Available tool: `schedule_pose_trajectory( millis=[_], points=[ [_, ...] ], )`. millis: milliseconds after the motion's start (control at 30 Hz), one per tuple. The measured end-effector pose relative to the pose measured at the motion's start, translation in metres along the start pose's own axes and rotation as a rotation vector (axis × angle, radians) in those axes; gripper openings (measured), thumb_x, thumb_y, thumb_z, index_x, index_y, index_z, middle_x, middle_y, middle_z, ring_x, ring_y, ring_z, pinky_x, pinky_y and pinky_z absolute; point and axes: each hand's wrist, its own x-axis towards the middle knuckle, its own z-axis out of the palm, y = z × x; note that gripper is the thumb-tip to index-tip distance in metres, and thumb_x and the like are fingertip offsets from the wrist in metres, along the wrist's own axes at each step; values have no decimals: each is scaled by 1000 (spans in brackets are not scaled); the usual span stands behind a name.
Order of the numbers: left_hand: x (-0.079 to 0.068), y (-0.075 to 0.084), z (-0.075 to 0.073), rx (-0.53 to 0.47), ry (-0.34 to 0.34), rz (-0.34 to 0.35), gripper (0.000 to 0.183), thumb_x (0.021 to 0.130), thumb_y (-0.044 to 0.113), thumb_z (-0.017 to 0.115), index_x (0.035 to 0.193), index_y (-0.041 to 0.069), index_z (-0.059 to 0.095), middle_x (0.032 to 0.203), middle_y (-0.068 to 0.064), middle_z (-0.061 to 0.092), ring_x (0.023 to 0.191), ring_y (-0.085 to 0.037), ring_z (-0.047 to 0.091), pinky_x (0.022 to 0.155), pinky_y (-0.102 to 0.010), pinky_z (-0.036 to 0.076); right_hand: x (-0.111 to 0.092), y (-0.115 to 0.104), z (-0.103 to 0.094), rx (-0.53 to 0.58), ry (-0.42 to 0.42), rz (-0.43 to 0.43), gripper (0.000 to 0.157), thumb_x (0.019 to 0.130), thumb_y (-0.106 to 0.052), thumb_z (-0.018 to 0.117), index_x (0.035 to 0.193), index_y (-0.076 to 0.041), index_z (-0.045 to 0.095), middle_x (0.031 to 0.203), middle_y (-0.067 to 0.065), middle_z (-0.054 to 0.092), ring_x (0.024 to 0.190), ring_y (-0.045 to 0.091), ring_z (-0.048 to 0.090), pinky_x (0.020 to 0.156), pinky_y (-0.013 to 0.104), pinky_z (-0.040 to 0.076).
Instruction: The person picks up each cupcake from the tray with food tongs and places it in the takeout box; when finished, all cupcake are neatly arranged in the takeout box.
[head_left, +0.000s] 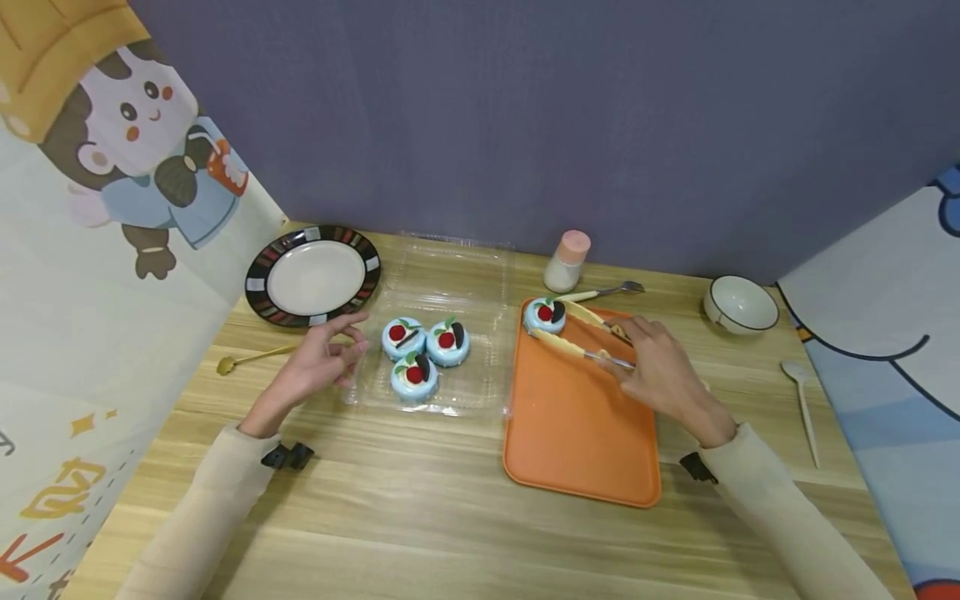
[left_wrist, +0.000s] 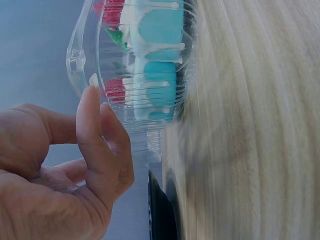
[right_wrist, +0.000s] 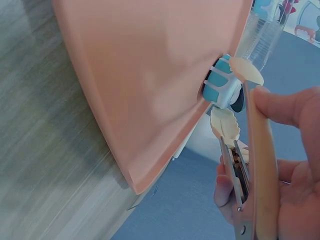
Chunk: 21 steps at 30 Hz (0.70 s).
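Note:
My right hand (head_left: 663,371) grips a pair of tongs (right_wrist: 262,170) with cream-coloured tips. The spread tips stand at either side of a small blue cake (head_left: 544,316), which sits in the far left corner of an orange tray (head_left: 581,442). A red berry, green leaf and dark cookie top this cake. My left hand (head_left: 318,364), fingers loosely bent, is at the left edge of a clear plastic box (head_left: 480,392) with its lid folded back. Whether a fingertip touches the rim, I cannot tell. Inside the box are three similar blue cakes (head_left: 414,378).
A dark-rimmed white plate (head_left: 315,279) lies at the back left, near a gold spoon (head_left: 255,358). Behind the tray are a pink-capped shaker (head_left: 567,262) and a fork (head_left: 607,292). A bowl (head_left: 741,305) and pale spoon (head_left: 804,408) lie to the right.

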Motion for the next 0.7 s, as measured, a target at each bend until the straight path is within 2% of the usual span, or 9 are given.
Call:
schedule_pose_trajectory(
  millis=[200,400,533,700],
  points=[
    [2,-1,0,8,-4,7,56,100,9,54,152,10,34,122,-21,49,66,-11,59,51,-32,60,-7,1,-2,-5,11,-38,56,84,-33,77,128,-4,59,117,14,64,98,35,60,87,51,53],
    [4,-1,-1,14,-4,18,55,101,9,53,152,9,34,121,-21,48,66,-10,58,50,-32,60,-20,-2,-7,-6,15,-53,56,82,-29,80,128,-5,58,114,14,64,92,35,59,75,49,54],
    [3,0,-1,9,-7,10,55,101,9,53,152,9,33,122,-21,48,67,-10,59,51,-32,60,-29,-6,-10,-14,5,-52,55,82,-29,79,128,-6,58,110,13,64,91,34,59,75,49,54],
    [3,0,-1,11,-7,9,56,100,8,53,152,8,33,121,-22,49,67,-10,59,51,-31,60,-37,-11,-11,-26,-18,-13,58,82,-32,79,130,-7,58,114,12,64,97,34,59,81,48,54]
  ],
)
